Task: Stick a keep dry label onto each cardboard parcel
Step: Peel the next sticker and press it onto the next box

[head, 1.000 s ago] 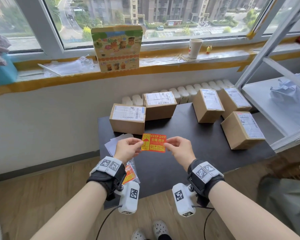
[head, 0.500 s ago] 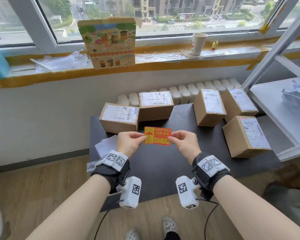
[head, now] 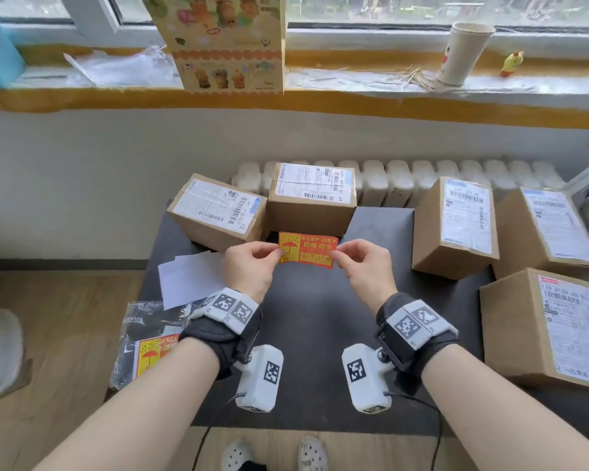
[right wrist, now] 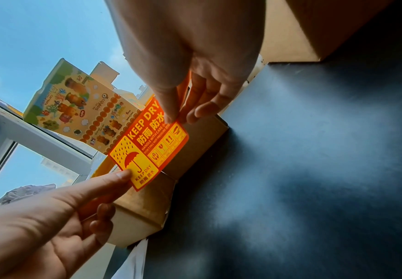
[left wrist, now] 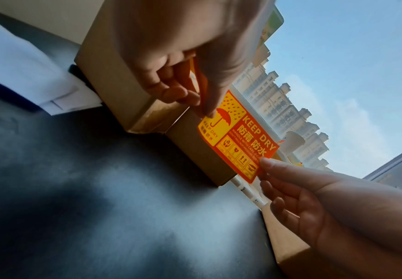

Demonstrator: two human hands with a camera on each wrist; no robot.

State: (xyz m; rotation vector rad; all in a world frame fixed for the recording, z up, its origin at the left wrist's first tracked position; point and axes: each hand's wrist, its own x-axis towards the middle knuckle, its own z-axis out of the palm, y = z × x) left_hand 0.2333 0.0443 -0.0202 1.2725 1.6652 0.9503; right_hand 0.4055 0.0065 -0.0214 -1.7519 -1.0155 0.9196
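Both hands are pinching the label by its short ends: left hand on the umbrella end, right hand on the other. The label is hanging taut in the air, just in front of the middle box at the back of the tabletop.

Five boxes are showing shipping slips only; no keep dry label is visible on any. Judgement: all five are still waiting.

A bag of spare labels is lying at the left edge.
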